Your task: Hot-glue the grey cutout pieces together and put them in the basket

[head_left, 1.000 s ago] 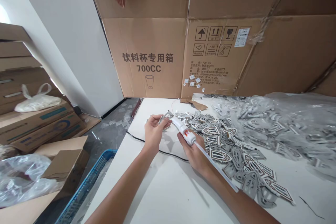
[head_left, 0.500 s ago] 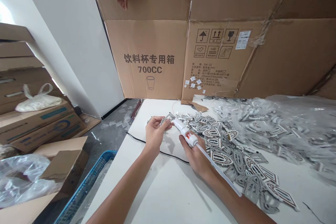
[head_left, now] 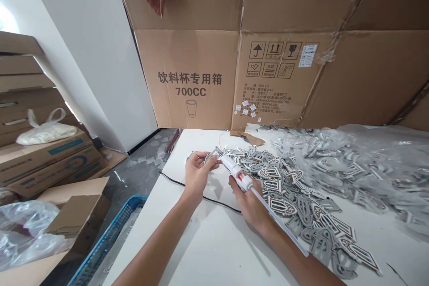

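My left hand (head_left: 197, 173) pinches a small grey cut-out piece (head_left: 212, 156) just above the white table (head_left: 214, 241). My right hand (head_left: 250, 203) is wrapped round a white glue gun (head_left: 236, 172) with a red mark and a long clear glue stick (head_left: 279, 223) trailing back along my forearm. The gun's tip touches the held piece. A heap of grey and white patterned cut-out pieces (head_left: 288, 196) lies just right of both hands.
A black cord (head_left: 214, 199) crosses the table under my hands. Clear plastic bags of more pieces (head_left: 368, 165) fill the right side. Large cardboard boxes (head_left: 234, 76) wall the back. A blue crate (head_left: 110, 237) and stacked boxes (head_left: 47, 156) stand at the left on the floor.
Both hands have shifted only slightly, keeping the gun's tip at the held piece. The camera tilted down a little.
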`<state>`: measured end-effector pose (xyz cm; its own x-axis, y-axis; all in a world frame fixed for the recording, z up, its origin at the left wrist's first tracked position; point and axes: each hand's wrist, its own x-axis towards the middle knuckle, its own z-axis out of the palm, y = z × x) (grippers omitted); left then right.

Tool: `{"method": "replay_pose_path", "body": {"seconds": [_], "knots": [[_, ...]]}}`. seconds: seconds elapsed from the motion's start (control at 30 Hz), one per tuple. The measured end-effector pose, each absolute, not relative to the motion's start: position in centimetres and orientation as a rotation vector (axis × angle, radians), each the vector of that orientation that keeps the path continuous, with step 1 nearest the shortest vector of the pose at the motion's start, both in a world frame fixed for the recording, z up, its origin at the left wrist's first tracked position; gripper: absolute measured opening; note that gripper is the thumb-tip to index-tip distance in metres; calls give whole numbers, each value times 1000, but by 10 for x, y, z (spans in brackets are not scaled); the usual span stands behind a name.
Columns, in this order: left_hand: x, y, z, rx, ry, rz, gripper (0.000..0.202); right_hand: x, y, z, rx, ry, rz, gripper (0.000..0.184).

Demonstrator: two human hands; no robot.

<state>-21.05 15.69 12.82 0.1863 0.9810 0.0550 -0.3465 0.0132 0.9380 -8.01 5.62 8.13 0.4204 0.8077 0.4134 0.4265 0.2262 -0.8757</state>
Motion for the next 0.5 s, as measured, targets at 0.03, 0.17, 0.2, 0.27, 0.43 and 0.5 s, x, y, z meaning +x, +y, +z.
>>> {"method": "replay_pose_path", "body": {"seconds": [0.03, 0.17, 0.2, 0.27, 0.43, 0.5], "knots": [[-210, 157, 128, 1048, 801, 1229, 56, -80, 56, 82, -1400, -1198, 369, 38], [-210, 157, 128, 1051, 817, 1224, 56, -80, 54, 86, -1405, -1211, 334, 39], [-210, 157, 128, 1052, 822, 1225, 56, -81, 54, 87, -1405, -1206, 323, 38], [-210, 157, 127, 1057, 832, 1237, 56, -82, 54, 88, -1407, -1187, 319, 37], [-210, 157, 124, 1135, 816, 1291, 51, -84, 55, 90, -1450, -1102, 383, 37], [-210, 159, 122, 1174, 798, 1314, 48, -84, 55, 89, -1473, -1077, 395, 37]]}}
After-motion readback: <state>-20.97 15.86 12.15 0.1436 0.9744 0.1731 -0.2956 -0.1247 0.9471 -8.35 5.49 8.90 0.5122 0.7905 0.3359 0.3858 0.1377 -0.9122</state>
